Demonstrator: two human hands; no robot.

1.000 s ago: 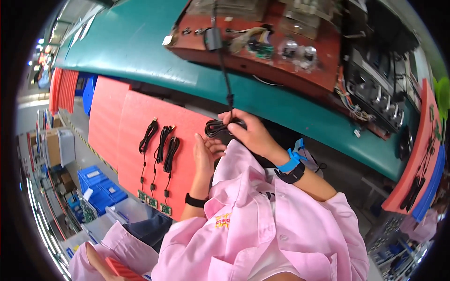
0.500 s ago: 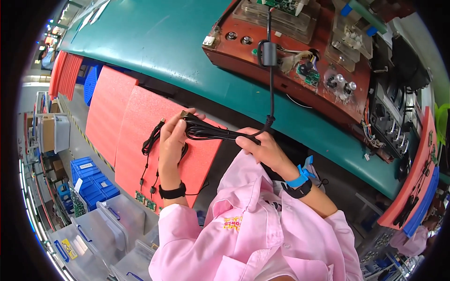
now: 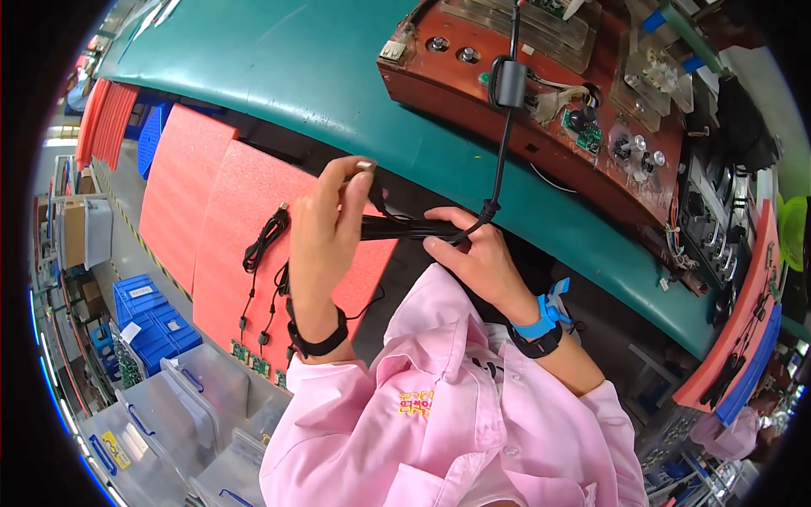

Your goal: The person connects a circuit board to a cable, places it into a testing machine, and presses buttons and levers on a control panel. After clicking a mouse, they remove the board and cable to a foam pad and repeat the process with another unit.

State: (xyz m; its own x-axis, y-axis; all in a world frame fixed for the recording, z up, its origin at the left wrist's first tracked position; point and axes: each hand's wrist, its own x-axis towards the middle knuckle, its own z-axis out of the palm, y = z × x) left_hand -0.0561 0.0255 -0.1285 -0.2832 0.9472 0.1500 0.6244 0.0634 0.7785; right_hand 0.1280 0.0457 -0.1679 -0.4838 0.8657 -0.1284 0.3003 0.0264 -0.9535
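A bundled black cable (image 3: pixel 390 228) is gripped in my right hand (image 3: pixel 475 258), fingers wrapped round its right end. From there the cable rises past a strain relief (image 3: pixel 487 211) to a grey ferrite block (image 3: pixel 510 83) over the red test box (image 3: pixel 541 139). Between the thumb and fingertips of my left hand (image 3: pixel 329 224) is pinched the cable's metal USB plug (image 3: pixel 366 166), held above the bundle. My left hand hides part of the bundle. Below and left of it, coiled black cables (image 3: pixel 267 241) with small green circuit boards (image 3: pixel 253 359) lie on a pink foam sheet (image 3: pixel 228 220).
The green bench (image 3: pixel 279 76) spans the far side, with the red box on its right. Clear plastic bins (image 3: pixel 182 406) and blue crates (image 3: pixel 156 317) stand at lower left. Another foam sheet with cables (image 3: pixel 739 338) sits at far right.
My left hand has risen away from the bundle, lifting the USB plug apart from the coils. My right hand still holds the bundle. The view has shifted slightly.
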